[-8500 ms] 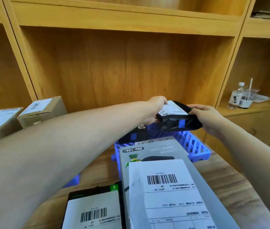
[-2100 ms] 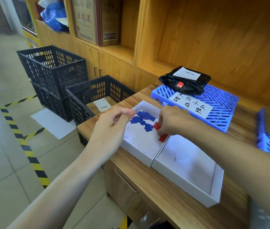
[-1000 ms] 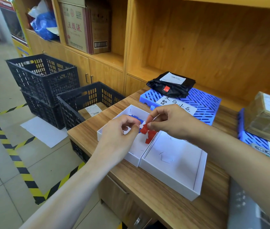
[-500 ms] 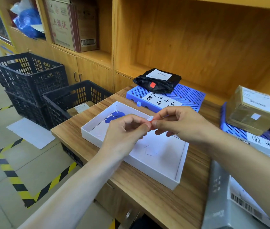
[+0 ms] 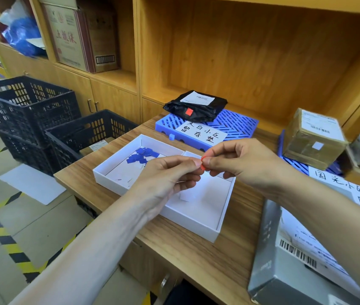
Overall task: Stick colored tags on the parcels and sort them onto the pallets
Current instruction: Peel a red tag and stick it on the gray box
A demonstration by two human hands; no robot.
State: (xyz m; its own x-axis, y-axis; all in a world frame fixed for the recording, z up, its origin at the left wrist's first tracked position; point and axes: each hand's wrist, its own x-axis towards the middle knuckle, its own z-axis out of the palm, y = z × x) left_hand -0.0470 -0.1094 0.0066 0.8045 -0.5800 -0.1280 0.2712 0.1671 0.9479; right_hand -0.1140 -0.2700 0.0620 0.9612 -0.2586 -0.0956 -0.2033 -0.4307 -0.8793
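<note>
My left hand [image 5: 170, 175] and my right hand [image 5: 238, 161] meet fingertip to fingertip above two white trays [image 5: 221, 219], both pinching a small red tag [image 5: 203, 162]. Several blue tags [image 5: 142, 156] lie in the left tray. A black bag parcel [image 5: 196, 105] with a red tag stuck on it rests on a blue pallet [image 5: 236, 124] with a handwritten label at the desk's back. A taped brown box parcel [image 5: 313, 137] sits on a second blue pallet [image 5: 293, 165] at the right. A grey parcel [image 5: 291, 256] with a barcode label lies at the near right.
Black plastic crates [image 5: 27, 111] stand on the floor left of the wooden desk [image 5: 196, 252], one holding a parcel. Wooden shelving rises behind with a cardboard carton [image 5: 80, 34] and a blue bag. Yellow-black tape marks the floor.
I turned from a blue basket to the trays, picked a red tag out with my right hand, and raised it; both hands now pinch it above the trays.
</note>
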